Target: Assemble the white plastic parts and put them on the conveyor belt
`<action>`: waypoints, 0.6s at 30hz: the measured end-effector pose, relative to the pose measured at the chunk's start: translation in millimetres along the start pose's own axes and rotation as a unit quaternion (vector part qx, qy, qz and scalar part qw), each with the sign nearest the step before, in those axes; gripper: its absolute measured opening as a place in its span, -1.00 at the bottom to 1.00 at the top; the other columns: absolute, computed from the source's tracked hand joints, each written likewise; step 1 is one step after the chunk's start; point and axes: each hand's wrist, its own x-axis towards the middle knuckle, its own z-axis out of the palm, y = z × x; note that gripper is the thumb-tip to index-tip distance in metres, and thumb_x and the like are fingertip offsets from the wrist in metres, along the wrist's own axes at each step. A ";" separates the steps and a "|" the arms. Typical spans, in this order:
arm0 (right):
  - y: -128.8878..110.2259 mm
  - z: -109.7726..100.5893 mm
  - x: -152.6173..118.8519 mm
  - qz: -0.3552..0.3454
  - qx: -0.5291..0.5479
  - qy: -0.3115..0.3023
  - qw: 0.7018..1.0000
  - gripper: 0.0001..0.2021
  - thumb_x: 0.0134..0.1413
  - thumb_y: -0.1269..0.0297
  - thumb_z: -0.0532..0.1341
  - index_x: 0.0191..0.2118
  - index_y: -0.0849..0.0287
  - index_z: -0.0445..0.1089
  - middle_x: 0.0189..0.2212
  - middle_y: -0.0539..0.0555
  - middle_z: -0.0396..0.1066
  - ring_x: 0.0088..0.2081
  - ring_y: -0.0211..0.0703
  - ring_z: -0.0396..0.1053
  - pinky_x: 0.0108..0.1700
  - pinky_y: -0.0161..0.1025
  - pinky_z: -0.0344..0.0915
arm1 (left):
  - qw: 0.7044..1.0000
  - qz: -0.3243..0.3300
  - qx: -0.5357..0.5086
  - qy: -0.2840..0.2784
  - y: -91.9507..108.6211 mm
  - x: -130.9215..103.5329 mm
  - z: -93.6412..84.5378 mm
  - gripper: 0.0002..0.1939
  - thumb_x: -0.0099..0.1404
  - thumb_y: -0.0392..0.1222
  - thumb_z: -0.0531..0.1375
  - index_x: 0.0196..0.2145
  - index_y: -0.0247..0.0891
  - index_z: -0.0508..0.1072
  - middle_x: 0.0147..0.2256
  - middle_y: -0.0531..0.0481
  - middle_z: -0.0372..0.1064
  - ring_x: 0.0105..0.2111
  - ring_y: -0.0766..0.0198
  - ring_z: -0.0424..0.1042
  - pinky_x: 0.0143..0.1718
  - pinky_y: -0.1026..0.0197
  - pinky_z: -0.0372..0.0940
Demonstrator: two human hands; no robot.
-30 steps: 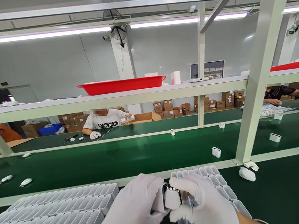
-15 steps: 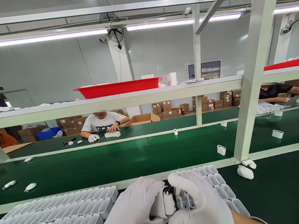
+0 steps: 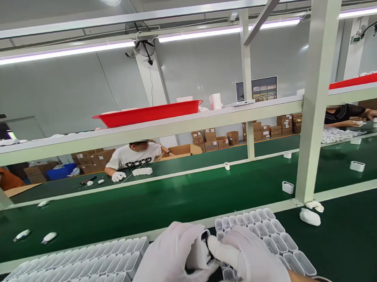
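My left hand (image 3: 171, 259), in a white glove, is closed round a white oval plastic housing (image 3: 197, 254) low in the middle of the view. The housing lies on its side, with its open end turned to the right. A dark part shows at that opening, mostly covered by fingers. My right hand (image 3: 256, 259), also gloved, is bent, and its finger presses on the housing's open end. The lower fingers of the right hand are partly out of view. Behind it stand rows of open white housings (image 3: 288, 242); more rows of housings (image 3: 88, 272) stand on the left.
A green conveyor belt (image 3: 178, 196) crosses ahead, carrying several white pieces. A metal post (image 3: 312, 96) rises on the right, beside a white bundle (image 3: 310, 217). Above runs a shelf with a red tray (image 3: 149, 114). Across the belt sits a co-worker (image 3: 134, 156).
The right finger has moved onto the housing's open end, covering the white-and-black part seen there before. Pieces on the belt have shifted right. The co-worker opposite has reached a hand toward the carton.
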 end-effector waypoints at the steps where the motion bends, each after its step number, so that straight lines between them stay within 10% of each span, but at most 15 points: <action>1: -0.1 0.4 0.6 0.022 0.019 -0.023 0.999 -0.53 0.00 -0.08 0.37 -0.01 0.06 0.48 -0.46 0.02 0.50 -0.46 -0.09 0.42 -0.46 -0.26 0.26 | 1.000 0.000 0.003 -0.004 -1.3 1.1 1.0 -0.82 0.23 -0.10 0.31 -0.17 -0.03 0.58 -0.22 0.03 0.55 -0.23 0.13 0.55 -0.20 0.15 0.47; 12: -19.3 -28.3 26.3 0.223 0.211 -0.179 0.935 -0.75 -0.05 0.09 0.37 -0.28 0.07 0.41 -0.49 -0.10 0.25 -0.44 -0.24 0.23 -0.44 -0.29 0.02 | 0.997 0.055 -0.040 0.024 -24.5 14.8 18.2 -0.78 0.18 -0.23 0.33 -0.18 -0.08 0.55 -0.18 0.00 0.56 -0.20 0.14 0.56 -0.16 0.13 0.50; 18: -19.2 -27.4 22.4 0.219 0.200 -0.141 0.944 -0.46 -0.01 0.15 0.31 0.15 -0.09 0.35 -0.38 -0.07 0.43 -0.37 -0.18 0.37 -0.41 -0.30 0.14 | 0.988 -0.012 -0.150 0.043 -41.5 24.9 17.3 -0.71 0.11 -0.19 0.34 -0.16 -0.13 0.54 -0.13 -0.02 0.57 -0.12 0.10 0.57 -0.02 0.07 0.48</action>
